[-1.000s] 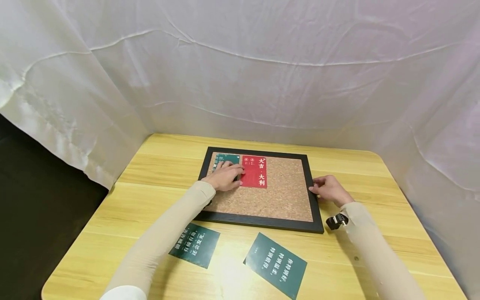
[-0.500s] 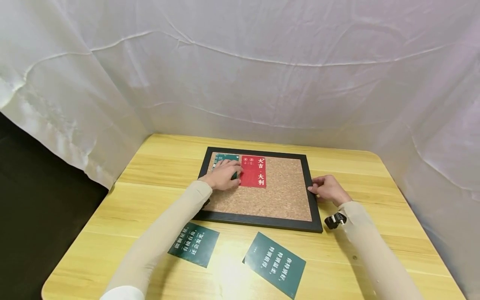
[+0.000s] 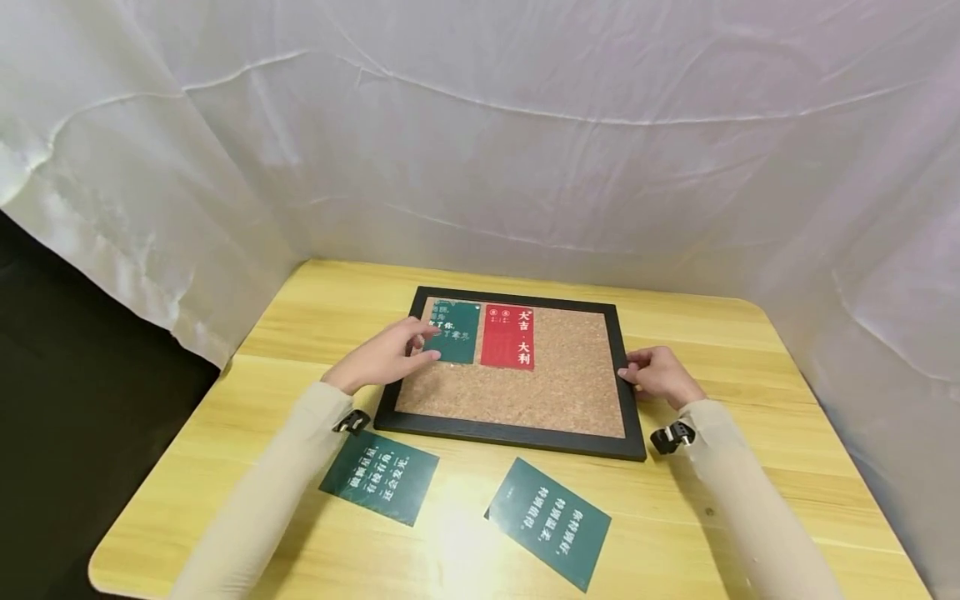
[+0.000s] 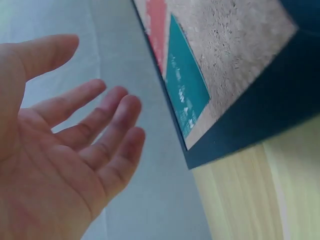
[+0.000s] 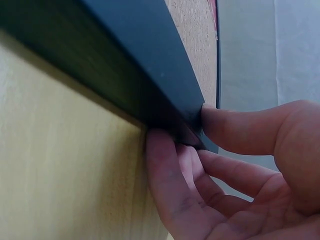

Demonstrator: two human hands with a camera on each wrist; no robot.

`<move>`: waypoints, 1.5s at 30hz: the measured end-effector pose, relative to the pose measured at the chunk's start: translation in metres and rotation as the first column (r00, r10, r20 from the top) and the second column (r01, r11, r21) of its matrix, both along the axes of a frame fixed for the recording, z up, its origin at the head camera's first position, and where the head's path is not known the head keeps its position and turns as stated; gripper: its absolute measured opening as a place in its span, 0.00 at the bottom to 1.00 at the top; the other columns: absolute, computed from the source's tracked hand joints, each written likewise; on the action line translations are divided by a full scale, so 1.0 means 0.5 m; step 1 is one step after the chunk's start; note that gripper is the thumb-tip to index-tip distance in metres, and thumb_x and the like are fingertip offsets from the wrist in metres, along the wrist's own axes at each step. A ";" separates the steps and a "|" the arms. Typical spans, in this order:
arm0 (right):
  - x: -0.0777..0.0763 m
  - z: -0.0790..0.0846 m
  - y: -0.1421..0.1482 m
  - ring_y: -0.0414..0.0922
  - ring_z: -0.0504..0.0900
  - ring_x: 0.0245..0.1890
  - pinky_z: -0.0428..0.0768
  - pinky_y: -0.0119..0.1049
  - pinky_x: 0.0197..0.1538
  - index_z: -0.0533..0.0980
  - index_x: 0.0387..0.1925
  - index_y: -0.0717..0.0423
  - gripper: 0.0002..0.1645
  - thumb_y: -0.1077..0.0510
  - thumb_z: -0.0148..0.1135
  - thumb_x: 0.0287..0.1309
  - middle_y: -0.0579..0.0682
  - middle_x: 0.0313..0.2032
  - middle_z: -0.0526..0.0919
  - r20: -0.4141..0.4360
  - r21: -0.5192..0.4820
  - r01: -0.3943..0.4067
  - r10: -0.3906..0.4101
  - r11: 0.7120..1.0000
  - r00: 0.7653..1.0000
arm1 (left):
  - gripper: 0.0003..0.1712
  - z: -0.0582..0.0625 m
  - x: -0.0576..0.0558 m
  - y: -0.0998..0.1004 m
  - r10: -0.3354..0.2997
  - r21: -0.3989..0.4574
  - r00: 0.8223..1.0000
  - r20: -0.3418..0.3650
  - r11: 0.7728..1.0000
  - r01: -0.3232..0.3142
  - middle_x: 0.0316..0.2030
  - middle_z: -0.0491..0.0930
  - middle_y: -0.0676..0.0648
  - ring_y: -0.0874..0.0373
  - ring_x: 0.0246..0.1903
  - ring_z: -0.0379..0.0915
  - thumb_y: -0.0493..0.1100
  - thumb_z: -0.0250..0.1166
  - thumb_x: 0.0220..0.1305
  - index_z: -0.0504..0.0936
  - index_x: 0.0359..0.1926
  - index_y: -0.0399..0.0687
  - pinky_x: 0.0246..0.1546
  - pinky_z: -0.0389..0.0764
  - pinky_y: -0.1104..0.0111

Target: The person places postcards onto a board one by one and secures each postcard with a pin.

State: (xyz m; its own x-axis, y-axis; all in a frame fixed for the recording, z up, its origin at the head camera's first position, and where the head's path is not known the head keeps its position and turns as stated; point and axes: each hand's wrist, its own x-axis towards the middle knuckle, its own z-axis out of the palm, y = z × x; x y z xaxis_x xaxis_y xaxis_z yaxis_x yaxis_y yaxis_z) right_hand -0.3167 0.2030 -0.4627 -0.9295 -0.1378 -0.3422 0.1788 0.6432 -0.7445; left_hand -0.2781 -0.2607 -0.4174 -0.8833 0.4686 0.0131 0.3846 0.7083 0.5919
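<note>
A cork board (image 3: 517,400) in a black frame lies on the wooden table. Upon its upper left are a green card (image 3: 459,343) with white writing and, just to the right, a red card (image 3: 498,346). Raised over the board's left edge, my left hand (image 3: 386,354) holds nothing; the left wrist view shows its fingers (image 4: 117,117) loosely bent and apart from the board. At the right edge, my right hand (image 3: 660,375) grips the black frame (image 5: 165,75), thumb on top and fingers against its outer side.
Two more green cards lie on the table in front of the board, one at the left (image 3: 382,479) and one further right (image 3: 551,525). A whitish cloth (image 3: 525,167) hangs behind the table and along its sides.
My left hand has lifted off the green card and moved left, uncovering most of it. My right hand stays on the frame's right edge.
</note>
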 end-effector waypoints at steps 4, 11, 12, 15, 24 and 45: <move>0.001 0.002 0.000 0.46 0.80 0.46 0.88 0.43 0.50 0.62 0.71 0.78 0.34 0.60 0.59 0.73 0.55 0.45 0.77 0.000 -0.010 -0.002 0.002 1.000 1.000 | 0.28 0.004 0.042 -0.025 0.025 0.026 1.000 0.003 0.999 -0.025 0.54 0.81 0.37 0.52 0.47 0.76 0.49 0.62 0.76 0.76 0.68 0.37 0.48 0.80 0.58; 0.001 -0.001 -0.001 0.45 0.80 0.47 0.88 0.42 0.50 0.61 0.72 0.78 0.36 0.60 0.59 0.74 0.60 0.50 0.78 0.004 -0.010 -0.004 0.004 1.000 1.000 | 0.28 -0.002 0.112 -0.080 0.111 0.023 0.992 0.058 0.993 -0.112 0.56 0.81 0.37 0.51 0.48 0.79 0.49 0.63 0.75 0.76 0.67 0.35 0.45 0.82 0.61; 0.001 -0.001 -0.001 0.45 0.80 0.47 0.88 0.42 0.50 0.61 0.72 0.78 0.36 0.59 0.59 0.74 0.61 0.51 0.78 0.003 -0.009 -0.005 0.005 1.000 1.000 | 0.28 -0.003 0.121 -0.087 0.122 0.024 0.991 0.063 0.992 -0.124 0.55 0.82 0.37 0.51 0.47 0.79 0.49 0.63 0.75 0.76 0.66 0.33 0.45 0.82 0.61; 0.001 -0.003 -0.004 0.45 0.80 0.47 0.88 0.43 0.51 0.62 0.71 0.78 0.35 0.60 0.59 0.73 0.63 0.53 0.78 0.004 -0.012 -0.010 0.010 1.000 1.000 | 0.29 -0.008 0.150 -0.107 0.176 0.014 0.981 0.080 0.984 -0.178 0.47 0.83 0.41 0.53 0.43 0.79 0.49 0.63 0.75 0.76 0.65 0.31 0.42 0.80 0.63; 0.004 0.000 -0.008 0.47 0.80 0.48 0.88 0.44 0.51 0.63 0.70 0.78 0.33 0.61 0.59 0.73 0.62 0.51 0.78 0.012 -0.010 -0.016 0.016 1.000 1.000 | 0.41 -0.025 0.230 -0.122 0.372 -0.105 0.920 0.124 0.927 -0.361 0.42 0.82 0.40 0.54 0.35 0.76 0.57 0.63 0.74 0.70 0.67 0.24 0.35 0.79 0.62; 0.005 0.003 -0.005 0.51 0.80 0.52 0.88 0.46 0.52 0.61 0.72 0.78 0.35 0.60 0.59 0.74 0.66 0.55 0.77 0.000 0.016 -0.019 0.019 1.000 1.000 | 0.43 -0.070 0.297 -0.093 0.504 -0.408 0.862 0.054 0.799 -0.442 0.35 0.77 0.40 0.49 0.34 0.74 0.65 0.81 0.47 0.76 0.45 0.33 0.31 0.80 0.51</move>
State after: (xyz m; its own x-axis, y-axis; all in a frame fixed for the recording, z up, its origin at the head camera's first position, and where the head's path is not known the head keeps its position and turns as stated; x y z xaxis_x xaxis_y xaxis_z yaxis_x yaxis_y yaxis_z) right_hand -0.3141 0.2004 -0.4613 -0.9269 -0.1495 -0.3442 0.1664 0.6583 -0.7341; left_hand -0.1296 -0.3074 -0.4524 -0.9716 -0.0670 -0.2269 -0.1290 0.9539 0.2709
